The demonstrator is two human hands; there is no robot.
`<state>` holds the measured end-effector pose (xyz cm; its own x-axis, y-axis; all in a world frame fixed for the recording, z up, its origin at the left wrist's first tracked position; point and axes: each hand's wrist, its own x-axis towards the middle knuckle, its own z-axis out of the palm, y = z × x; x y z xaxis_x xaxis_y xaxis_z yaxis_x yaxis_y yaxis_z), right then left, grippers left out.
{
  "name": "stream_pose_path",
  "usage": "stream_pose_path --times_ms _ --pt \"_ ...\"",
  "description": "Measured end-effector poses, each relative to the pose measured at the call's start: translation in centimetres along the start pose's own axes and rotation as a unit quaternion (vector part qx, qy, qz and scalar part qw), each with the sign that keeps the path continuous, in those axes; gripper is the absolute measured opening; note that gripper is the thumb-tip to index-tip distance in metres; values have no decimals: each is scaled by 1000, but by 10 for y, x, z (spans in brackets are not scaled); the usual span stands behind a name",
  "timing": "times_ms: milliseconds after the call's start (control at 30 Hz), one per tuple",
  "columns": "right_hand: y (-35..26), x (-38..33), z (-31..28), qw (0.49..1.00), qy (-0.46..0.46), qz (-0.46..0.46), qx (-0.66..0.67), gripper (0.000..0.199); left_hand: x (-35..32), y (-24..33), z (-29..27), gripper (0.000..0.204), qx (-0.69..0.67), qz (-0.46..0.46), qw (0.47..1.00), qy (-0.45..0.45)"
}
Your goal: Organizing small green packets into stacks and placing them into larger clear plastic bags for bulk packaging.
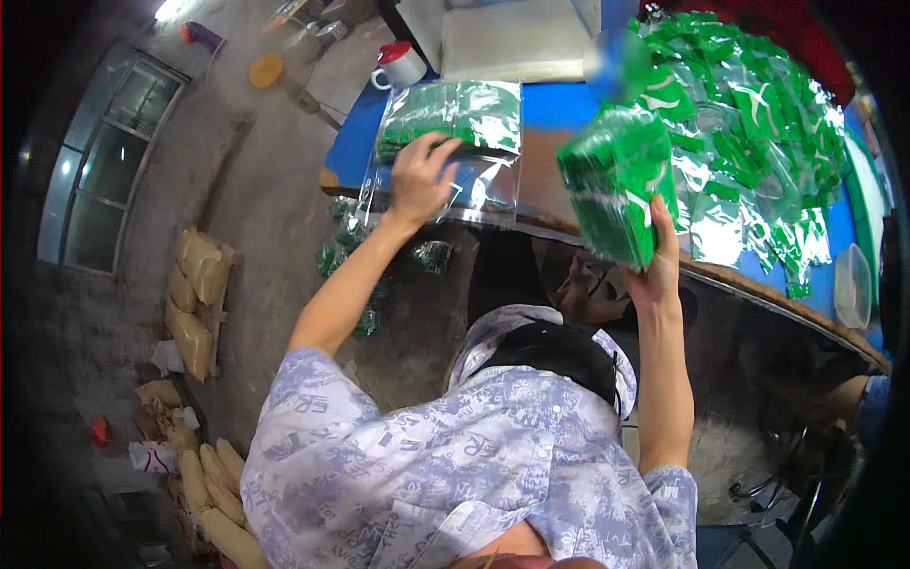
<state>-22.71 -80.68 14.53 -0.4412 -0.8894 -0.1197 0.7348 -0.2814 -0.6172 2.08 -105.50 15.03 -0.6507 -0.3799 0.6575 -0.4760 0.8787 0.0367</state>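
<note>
While right hand (654, 266) grips thick green packet stack (611, 175) near edge of blue table (353, 154), thumb along side, other fingers mostly hidden, left hand (424, 178), fingers loosely spread, reaches over clear bag (495, 190) toward packet rows (431, 112); contact unclear. Loose green packets (749, 123) heap at right. Beyond rows, white mug (402, 68) stands near pale stack (512, 43).

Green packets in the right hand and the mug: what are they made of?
Green packets: probably thin, glossy plastic film, judging by the bright white glints. Mug: smooth white wall suggests glazed ceramic, though enamel or plastic is possible.
</note>
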Motion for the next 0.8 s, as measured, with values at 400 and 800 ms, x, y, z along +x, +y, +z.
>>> stream_pose_path --times_ms 400,800 --pt "10 3 42 954 29 -85 -286 53 48 69 6 12 -150 -41 984 -92" --pt "-3 6 11 927 -83 59 -360 40 92 109 -9 15 -225 -152 957 -104"
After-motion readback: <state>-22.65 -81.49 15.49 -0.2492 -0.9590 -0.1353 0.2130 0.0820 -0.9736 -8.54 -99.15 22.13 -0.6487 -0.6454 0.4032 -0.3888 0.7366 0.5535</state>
